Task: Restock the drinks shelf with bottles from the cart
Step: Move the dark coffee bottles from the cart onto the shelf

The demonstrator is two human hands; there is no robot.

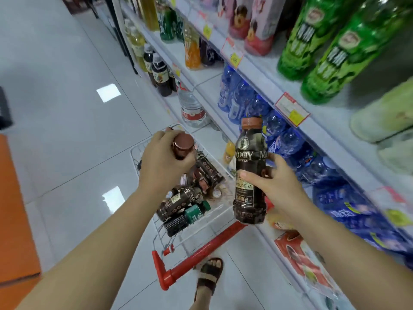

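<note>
two hands, two coffee bottles

My left hand and right hand are bare, no gloves, rings or watch showing. Both forearms are uncovered, with no sleeves in view. On one foot I wear a dark open-toed strapped sandal.
</note>
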